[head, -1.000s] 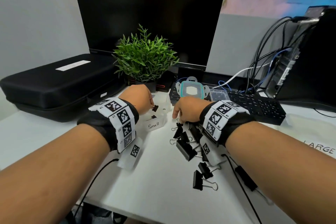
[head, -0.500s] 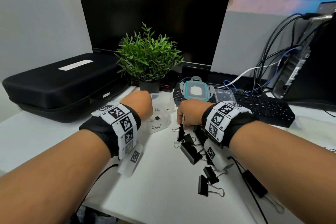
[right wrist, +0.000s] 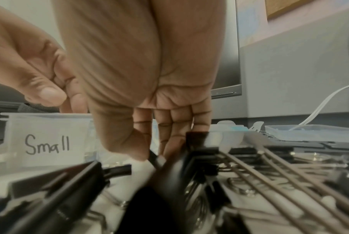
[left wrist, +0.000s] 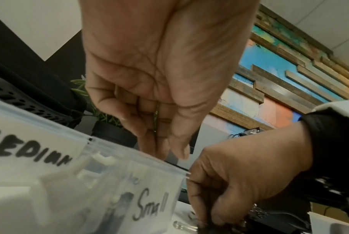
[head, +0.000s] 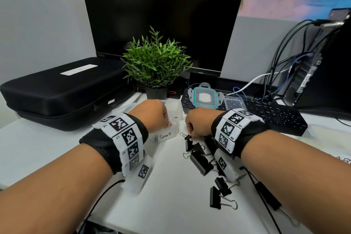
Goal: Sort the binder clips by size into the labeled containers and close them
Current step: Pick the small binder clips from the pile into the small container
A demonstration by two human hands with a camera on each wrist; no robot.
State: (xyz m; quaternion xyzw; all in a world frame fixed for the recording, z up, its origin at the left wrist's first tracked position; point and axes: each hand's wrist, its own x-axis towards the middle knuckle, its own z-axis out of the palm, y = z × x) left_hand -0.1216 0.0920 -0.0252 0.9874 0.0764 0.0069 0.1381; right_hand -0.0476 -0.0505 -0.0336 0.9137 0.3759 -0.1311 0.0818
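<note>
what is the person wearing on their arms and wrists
Both forearms are bare, with no sleeves. Each wrist carries a black fabric band wrapped with white panels printed with square black-and-white coded markers: left wristband, right wristband. A white camera block bearing another marker hangs under each wrist, and a thin black cable trails from the left one.

Translucent plastic container (head: 167, 135), matt black clips (head: 201, 163)

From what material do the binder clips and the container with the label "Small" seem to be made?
Binder clips: bodies look like black-coated metal with a dull sheen; the wire handles are bare, shiny, silver metal. Small container: probably translucent, frosted plastic, since shapes inside show dimly through the wall; its label looks like white paper with handwriting.
</note>
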